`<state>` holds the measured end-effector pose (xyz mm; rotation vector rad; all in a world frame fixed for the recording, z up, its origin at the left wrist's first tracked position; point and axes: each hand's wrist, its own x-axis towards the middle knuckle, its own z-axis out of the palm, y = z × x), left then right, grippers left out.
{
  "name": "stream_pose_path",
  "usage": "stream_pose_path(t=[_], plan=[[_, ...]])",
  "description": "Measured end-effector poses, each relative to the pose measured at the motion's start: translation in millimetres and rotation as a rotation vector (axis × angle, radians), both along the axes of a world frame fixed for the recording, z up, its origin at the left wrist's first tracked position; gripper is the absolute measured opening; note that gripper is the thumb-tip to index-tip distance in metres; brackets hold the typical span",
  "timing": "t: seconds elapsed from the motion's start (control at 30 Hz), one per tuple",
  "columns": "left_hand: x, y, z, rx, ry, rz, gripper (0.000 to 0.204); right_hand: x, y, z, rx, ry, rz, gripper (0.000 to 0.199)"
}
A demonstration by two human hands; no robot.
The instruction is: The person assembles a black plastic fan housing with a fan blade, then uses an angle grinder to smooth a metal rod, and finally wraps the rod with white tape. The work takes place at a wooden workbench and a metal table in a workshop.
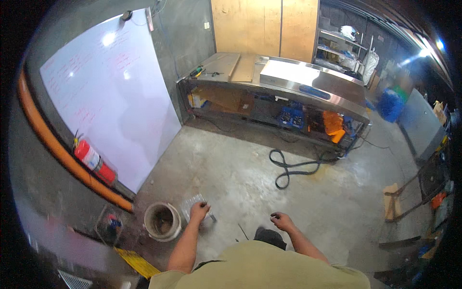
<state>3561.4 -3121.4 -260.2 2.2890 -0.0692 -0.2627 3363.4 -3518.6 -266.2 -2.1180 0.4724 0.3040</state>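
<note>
- Head view: the left hand (200, 211) is at the lower middle, its fingers curled inward over a see-through, plastic-looking thing (194, 199) near the floor; I cannot tell whether it grips this or only hovers above it.
- The see-through thing lies just right of a pale bucket (164, 237), and the hand covers part of it.
- The right hand (283, 221) is well apart from the left, out over the floor (236, 164), with its fingers bent and drawn fairly narrow. Something dark shows at its fingertips, too small to tell whether it is held.
- Between the forearms, just past the front of the green shirt (260, 267), is a rounded black thing (269, 237), with a thin dark stick (243, 231) near its left.
- The bucket stands upright and open, with brownish stuff at its bottom.
- On the left, a red fire extinguisher (95, 161) is near the lower edge of a whiteboard (115, 96), beside an orange pipe (53, 137).
- Ahead, a long workbench (209, 66) stands by the far wall; a black hose (293, 172) lies looped on the floor before it.
</note>
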Motion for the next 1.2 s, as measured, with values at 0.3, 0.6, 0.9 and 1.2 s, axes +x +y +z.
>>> stream_pose_path(t=[0.3,0.6,0.9,1.2], plan=[[234.9,-167.5,115.8,-0.855,0.261,0.029,0.019,370.2,10.9,127.0,0.205,-0.324,0.386,0.042],[502.9,-161.6,91.8,-0.778,0.145,0.202,0.024,724.5,37.1,157.9,0.075,-0.255,0.936,0.031],[874.0,-108.3,92.8,-0.147,0.05,-0.159,0.054,965.5,11.1,97.9,0.071,-0.254,0.158,0.028],[1302.3,-135.4,113.0,0.368,-0.342,-0.175,0.06,1217.0,-26.6,42.6,-0.048,-0.25,-0.101,0.028]])
